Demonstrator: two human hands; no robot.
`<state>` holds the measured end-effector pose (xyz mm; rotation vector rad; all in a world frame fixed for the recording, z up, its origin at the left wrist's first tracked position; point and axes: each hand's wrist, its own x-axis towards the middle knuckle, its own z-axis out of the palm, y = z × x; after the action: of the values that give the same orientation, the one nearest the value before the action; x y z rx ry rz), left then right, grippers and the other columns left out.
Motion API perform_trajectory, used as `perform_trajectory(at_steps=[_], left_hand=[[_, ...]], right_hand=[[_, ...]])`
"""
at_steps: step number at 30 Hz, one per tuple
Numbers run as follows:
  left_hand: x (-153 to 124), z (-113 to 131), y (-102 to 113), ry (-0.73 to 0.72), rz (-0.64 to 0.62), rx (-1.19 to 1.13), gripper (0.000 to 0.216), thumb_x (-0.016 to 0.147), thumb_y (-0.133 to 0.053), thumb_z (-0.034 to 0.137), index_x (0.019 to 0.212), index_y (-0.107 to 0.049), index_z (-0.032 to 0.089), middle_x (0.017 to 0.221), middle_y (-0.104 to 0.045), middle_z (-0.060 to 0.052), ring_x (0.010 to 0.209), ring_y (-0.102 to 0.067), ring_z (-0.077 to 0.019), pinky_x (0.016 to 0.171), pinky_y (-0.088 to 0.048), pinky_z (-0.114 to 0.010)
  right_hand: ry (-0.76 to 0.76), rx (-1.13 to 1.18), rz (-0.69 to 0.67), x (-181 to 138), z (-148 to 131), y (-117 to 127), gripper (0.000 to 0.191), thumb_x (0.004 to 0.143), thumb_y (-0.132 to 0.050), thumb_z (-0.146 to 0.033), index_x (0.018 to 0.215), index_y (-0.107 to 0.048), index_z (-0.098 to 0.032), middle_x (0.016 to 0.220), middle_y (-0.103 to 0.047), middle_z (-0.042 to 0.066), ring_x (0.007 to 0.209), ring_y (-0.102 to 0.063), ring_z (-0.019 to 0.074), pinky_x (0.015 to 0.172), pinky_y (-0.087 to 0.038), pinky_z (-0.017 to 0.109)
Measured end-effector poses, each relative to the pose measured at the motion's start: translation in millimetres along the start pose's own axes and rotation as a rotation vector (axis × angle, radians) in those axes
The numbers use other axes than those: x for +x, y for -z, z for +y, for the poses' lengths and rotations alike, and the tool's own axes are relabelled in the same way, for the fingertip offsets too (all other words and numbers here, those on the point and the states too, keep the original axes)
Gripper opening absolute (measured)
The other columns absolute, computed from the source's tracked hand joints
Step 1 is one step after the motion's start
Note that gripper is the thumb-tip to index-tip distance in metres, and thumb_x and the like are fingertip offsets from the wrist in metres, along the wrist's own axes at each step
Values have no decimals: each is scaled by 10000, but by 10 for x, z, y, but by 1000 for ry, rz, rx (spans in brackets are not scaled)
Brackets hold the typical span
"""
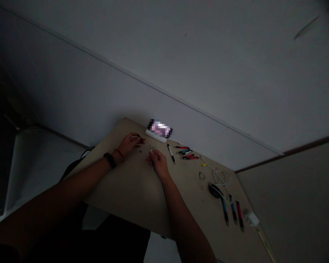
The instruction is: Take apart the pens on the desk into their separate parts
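My left hand (128, 144), with a dark band and a red cord at its wrist, is closed on a small dark piece (140, 138); dim light hides its exact kind. To its right, my right hand (159, 163) pinches a slim pen (151, 149), whose pale thin end points up and away from me. The pen's dark lower part is mostly covered by the fingers. Between the hands, a tiny black part (140, 151) lies on the table. A white and black pen (171, 153) rests just right of my right hand.
A lit phone (160, 129) leans on a white stand (155, 137) against the wall. Several pens (185, 151) lie beyond my right hand. Farther right are a coiled white cable (222, 179), a black mouse-like object (215, 190), more pens (233, 209) and a white plug (252, 219).
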<state>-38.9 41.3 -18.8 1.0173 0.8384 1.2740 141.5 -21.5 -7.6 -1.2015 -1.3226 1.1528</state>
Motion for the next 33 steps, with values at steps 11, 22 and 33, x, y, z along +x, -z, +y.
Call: perform_trajectory(at_steps=[11,22,33], left_hand=[[-140,102,-89,135,-111,-306,430,824,-753,207,1193,-534,174,1023,-744,-117,872,-740,-201,783,-569,-311],[-136,86,-86,155,-128,-323,370,825,-749,197,1145,-566,163,1029,-741,-124,850,-744,-205,740,-574,-299],[-130,19,-92,83,-183,-130,455,768,-798,338,1133,-594,159,1021,-752,-131,830,-735,-199,751,-577,-316]], right_hand=[[9,-117,-92,-30,-1,-14,359,813,-639,-555,789,-630,-197,634,-697,23,484,-508,126,484,-399,245],[9,-126,-94,-47,-34,-27,355,803,-636,-551,745,-607,-201,603,-672,14,490,-488,130,487,-383,246],[15,-120,-89,-29,-8,-21,376,807,-638,-580,784,-633,-204,630,-678,16,498,-502,137,480,-389,256]])
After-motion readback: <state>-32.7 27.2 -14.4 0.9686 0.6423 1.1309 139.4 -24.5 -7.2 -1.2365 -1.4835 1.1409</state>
